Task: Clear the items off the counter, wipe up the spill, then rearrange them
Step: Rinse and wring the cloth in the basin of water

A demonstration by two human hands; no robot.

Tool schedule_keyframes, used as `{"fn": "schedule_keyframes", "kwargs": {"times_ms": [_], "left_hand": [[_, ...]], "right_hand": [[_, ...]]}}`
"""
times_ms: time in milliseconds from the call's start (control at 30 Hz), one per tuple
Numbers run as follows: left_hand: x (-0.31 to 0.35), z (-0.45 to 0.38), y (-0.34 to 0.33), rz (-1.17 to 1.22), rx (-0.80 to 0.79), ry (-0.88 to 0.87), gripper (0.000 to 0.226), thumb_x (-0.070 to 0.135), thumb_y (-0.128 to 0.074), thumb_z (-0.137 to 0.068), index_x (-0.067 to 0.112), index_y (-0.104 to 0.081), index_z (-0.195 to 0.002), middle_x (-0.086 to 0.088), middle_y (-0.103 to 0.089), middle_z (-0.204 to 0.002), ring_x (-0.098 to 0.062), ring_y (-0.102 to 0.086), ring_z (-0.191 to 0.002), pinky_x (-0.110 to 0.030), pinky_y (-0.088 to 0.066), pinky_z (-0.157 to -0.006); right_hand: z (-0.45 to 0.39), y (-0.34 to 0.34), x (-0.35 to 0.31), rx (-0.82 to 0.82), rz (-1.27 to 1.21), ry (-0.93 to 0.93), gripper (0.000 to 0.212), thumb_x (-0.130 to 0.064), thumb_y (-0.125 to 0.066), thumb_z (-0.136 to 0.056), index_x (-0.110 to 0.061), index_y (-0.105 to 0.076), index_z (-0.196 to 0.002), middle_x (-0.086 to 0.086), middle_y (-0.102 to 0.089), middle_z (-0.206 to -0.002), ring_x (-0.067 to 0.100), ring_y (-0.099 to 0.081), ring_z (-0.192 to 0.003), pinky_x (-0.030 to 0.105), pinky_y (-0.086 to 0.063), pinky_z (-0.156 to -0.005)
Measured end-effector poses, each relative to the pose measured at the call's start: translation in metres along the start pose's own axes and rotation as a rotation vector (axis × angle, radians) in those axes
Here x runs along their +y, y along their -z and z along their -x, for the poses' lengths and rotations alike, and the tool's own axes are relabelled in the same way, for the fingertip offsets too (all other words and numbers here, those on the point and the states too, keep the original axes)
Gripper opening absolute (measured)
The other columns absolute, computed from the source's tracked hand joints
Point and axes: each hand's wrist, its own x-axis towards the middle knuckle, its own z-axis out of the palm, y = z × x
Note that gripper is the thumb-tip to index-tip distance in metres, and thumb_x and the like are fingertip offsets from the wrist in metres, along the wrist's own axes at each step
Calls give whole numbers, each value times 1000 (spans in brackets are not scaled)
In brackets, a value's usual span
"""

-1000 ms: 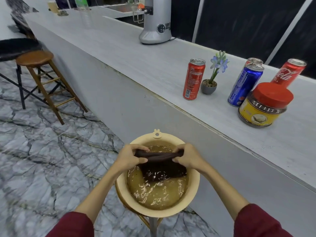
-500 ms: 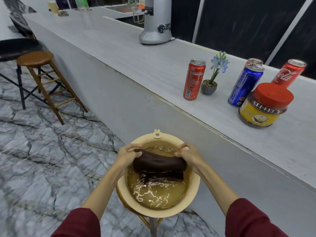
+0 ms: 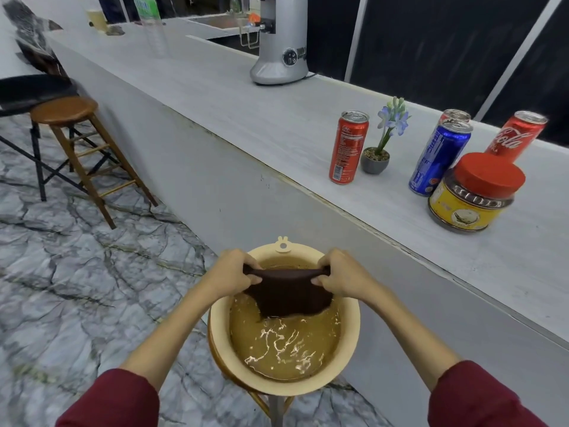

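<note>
While both hands work over the basin, head view shows a dark brown cloth stretched between them, its lower edge dipping into murky brown water. L hand grips the cloth's top corner at 9 o'clock, fingers curled tight round it; R hand grips the opposite corner at 3 o'clock, same way. Basin is beige w/ a small hanging tab at 12 o'clock, sitting on a stand just beside the desk front.

On the desk, approx 1–2 o'clock from the basin: upright red can, small grey pot w/ a blue flower just beside it, then a blue can w/ another can behind it, mostly hidden. Red Coca-Cola can stands farther right. Yellow jar w/ red lid sits nearest the desk edge, in front of the blue can. Silver appliance at 12 o'clock, well apart. Wooden stool at 10 o'clock on the marble floor.
</note>
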Motion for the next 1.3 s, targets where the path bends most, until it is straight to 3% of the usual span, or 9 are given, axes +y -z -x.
{"fn": "schedule_keyframes", "kwargs": {"times_ms": [133,267,367,533,633,833,933,1133,1300], "left_hand": [[-11,-3,2,29,33,-117,15,25,-64,-83,20,-70,-95,1,-46,-105,-12,-43,-105,-31,-35,-93],[-7,2,3,348,73,-200,20,21,-55,-90,33,-57,-74,13,-59,-73,5,-55,-69,-14,-39,-64],[-5,-4,-11,456,213,-160,15,20,-54,-91,28,-61,-80,9,-64,-78,-4,-59,-77,-16,-42,-66],[11,-10,-30,513,219,-251,9,29,-54,-87,36,-58,-83,13,-63,-85,-10,-59,-88,-20,-44,-75],[27,-13,-30,534,122,-339,9,30,-53,-89,36,-59,-86,11,-65,-89,-6,-60,-89,-12,-45,-72],[5,-12,-30,1122,-256,71,59,30,-73,-69,19,-51,-124,-7,-63,-118,-19,-63,-106,-29,-53,-85],[-15,-4,-37,1024,-538,168,80,40,-87,-50,2,-59,-114,-5,-68,-102,-13,-66,-89,-22,-53,-72],[-10,-9,-49,1459,-190,192,40,24,-63,-78,5,-62,-114,-14,-65,-114,-27,-57,-113,-38,-45,-95],[7,-10,-61,1669,-187,231,44,34,-49,-90,10,-52,-127,-14,-60,-126,-26,-57,-117,-39,-45,-98]], "right_hand": [[0,5,7,21,35,93,24,-24,-60,-86,-7,-67,-102,2,-46,-117,18,-38,-113,27,-32,-91],[-4,8,13,-65,-165,36,23,-17,-57,-88,1,-67,-96,15,-60,-106,24,-55,-97,35,-43,-82],[-5,8,18,-108,-203,18,23,-15,-54,-88,5,-64,-93,16,-57,-85,25,-54,-82,34,-41,-70],[-5,-12,10,-266,-149,69,53,-39,-67,-80,-22,-49,-127,1,-59,-121,17,-56,-103,31,-48,-90],[-7,-34,4,-292,-299,109,53,-41,-72,-76,-21,-54,-122,3,-65,-114,19,-61,-103,38,-50,-93],[-5,-45,12,-244,-932,-53,19,-21,-65,-85,-26,-66,-103,0,-68,-110,17,-61,-107,33,-46,-98],[-5,-47,19,-254,-994,-107,22,-18,-65,-84,-16,-67,-106,4,-68,-110,18,-60,-107,30,-45,-95],[-3,-59,23,-321,-1054,-151,36,-23,-70,-80,-22,-62,-115,0,-69,-115,17,-62,-110,40,-44,-103],[-3,-67,8,-404,-1182,-144,38,-21,-71,-78,-18,-60,-114,3,-68,-114,20,-62,-110,35,-47,-99]]}}
